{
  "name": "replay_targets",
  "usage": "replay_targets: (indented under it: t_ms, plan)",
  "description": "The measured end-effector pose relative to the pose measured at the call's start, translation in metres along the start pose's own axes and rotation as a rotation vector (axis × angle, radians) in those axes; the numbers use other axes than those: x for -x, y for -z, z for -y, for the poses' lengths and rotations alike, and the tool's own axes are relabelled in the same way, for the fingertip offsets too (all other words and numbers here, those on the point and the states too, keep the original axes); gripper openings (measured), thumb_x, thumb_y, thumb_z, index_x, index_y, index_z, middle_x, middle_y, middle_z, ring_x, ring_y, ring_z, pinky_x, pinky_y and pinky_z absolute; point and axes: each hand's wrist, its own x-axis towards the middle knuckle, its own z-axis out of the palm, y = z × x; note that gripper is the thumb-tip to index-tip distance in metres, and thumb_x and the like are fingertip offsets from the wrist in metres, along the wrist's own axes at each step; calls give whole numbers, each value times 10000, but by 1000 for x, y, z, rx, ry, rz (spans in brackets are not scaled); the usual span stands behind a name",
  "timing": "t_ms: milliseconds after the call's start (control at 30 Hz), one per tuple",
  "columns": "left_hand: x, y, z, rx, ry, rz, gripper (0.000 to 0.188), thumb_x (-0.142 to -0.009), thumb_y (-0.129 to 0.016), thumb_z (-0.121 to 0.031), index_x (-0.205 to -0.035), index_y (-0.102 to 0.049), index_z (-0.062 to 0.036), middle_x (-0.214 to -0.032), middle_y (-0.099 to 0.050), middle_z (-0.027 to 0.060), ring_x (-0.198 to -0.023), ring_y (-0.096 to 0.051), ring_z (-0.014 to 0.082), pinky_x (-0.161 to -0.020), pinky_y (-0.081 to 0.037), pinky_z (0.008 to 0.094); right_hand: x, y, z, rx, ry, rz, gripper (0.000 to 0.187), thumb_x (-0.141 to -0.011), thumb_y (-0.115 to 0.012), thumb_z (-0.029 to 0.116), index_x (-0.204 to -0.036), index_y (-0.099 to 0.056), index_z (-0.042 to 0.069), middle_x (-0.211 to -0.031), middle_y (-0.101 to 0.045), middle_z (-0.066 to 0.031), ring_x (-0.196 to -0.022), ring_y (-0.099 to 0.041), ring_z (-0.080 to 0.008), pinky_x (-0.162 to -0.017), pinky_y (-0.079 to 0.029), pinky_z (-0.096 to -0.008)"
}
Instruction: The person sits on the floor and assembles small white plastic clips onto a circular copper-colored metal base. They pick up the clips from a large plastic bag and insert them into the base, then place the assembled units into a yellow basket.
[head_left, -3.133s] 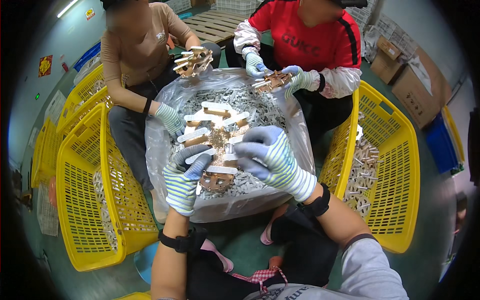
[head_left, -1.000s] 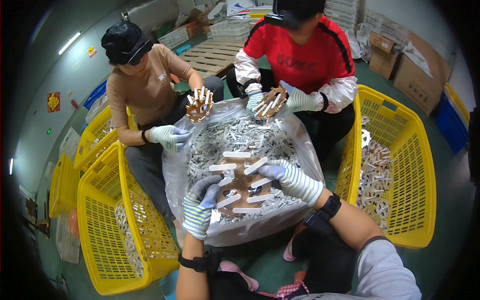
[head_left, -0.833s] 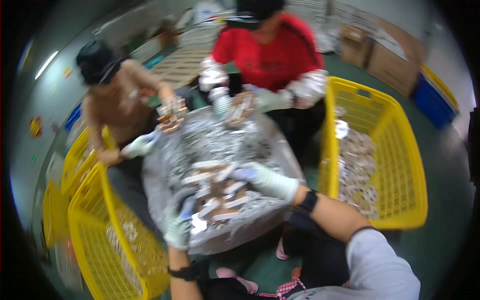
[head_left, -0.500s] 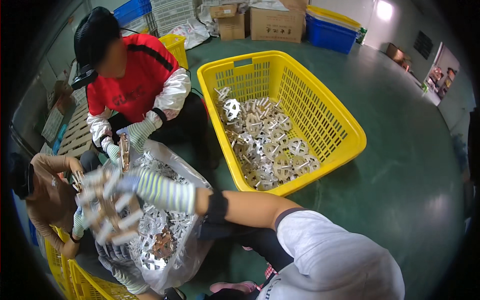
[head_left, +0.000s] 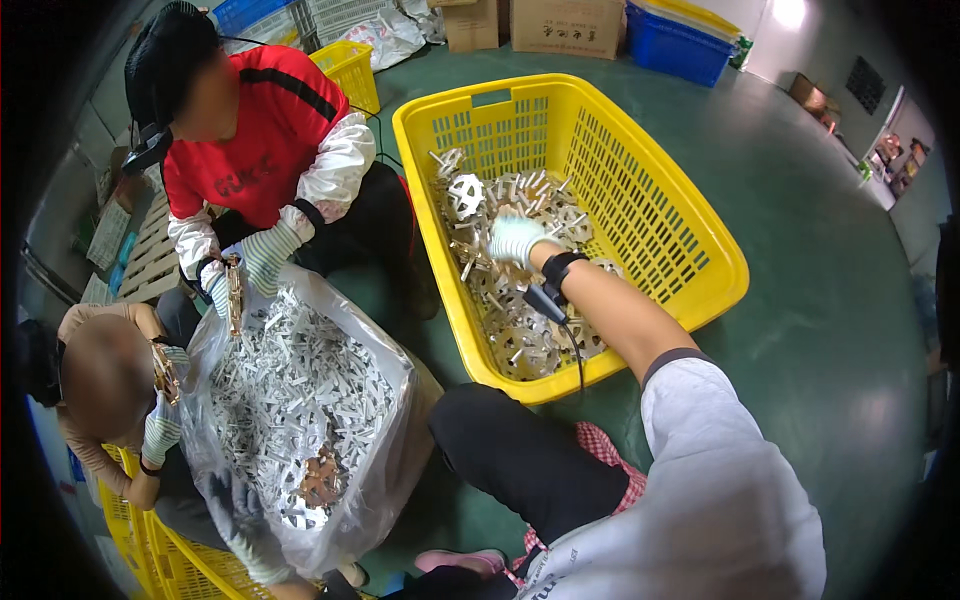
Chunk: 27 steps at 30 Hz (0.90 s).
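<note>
My right hand point(head_left: 515, 240), in a pale striped glove, reaches into the large yellow basket point(head_left: 690, 330) at the centre. It is over a heap of silvery round metal pieces with short rods point(head_left: 545, 335); its fingers are hidden against them. My left hand point(head_left: 243, 525), also gloved, is at the lower left with its fingers apart, by the near edge of the clear plastic bag point(head_left: 385, 480). The bag holds many small white strips point(head_left: 290, 390). A copper-coloured piece point(head_left: 322, 478) and a silvery piece point(head_left: 303, 513) lie on top of them.
A person in a red top point(head_left: 265, 140) and another in brown point(head_left: 100, 385) sit beyond the bag, each holding a copper-coloured piece. Yellow crates point(head_left: 170, 560) stand at lower left. Cardboard boxes point(head_left: 565, 25) and a blue bin point(head_left: 680, 45) line the back.
My right hand has swung from above the bag, where it held a blurred metal piece with rods, rightward into the yellow basket. My left hand stays near the bag.
</note>
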Motion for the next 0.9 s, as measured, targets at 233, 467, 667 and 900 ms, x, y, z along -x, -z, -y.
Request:
replay_targets:
  t_ms: [233, 467, 667, 900]
  plan:
    - [65, 85, -75, -208, -87, -325, 650, -921, -549, -466, -1426, -404, -84, -1335, -497, 93, -952, -536, 159, -820, -452, 296, -28, -134, -31, 227, 229, -9, 354, -899, -473, 283, -1108, -647, 55, -1045, -673, -227, -909, -654, -373, -782, -521, -470]
    - [277, 161, -129, -283, -22, -808, 692, -909, -613, -485, -1382, -412, -22, -1238, -525, 148, -939, -579, 191, -808, -501, 288, 9, -181, -49, 305, 328, 584, 438, -916, -418, 201, -1318, -519, 59, -1267, -567, -252, -1140, -571, -400, -983, -443, -478]
    - [530, 255, -111, -78, -36, -1426, 506, -919, -641, -325, -1301, -487, -31, -1211, -561, 165, -1042, -598, 293, -879, -540, 417, -24, -188, -44, 361, 498, 435, 332, -884, -544, 204, -1176, -604, 57, -1150, -643, -202, -1030, -612, -376, -873, -492, -426]
    - [723, 285, 18, 349, 199, -1836, 271, -884, -627, -195, -1127, -607, -75, -977, -625, 97, -926, -627, 296, -802, -567, 467, 0, -109, 49, 153, 577, 254, 344, -894, -554, 221, -1173, -608, 28, -1123, -654, -195, -1008, -625, -342, -871, -497, -402]
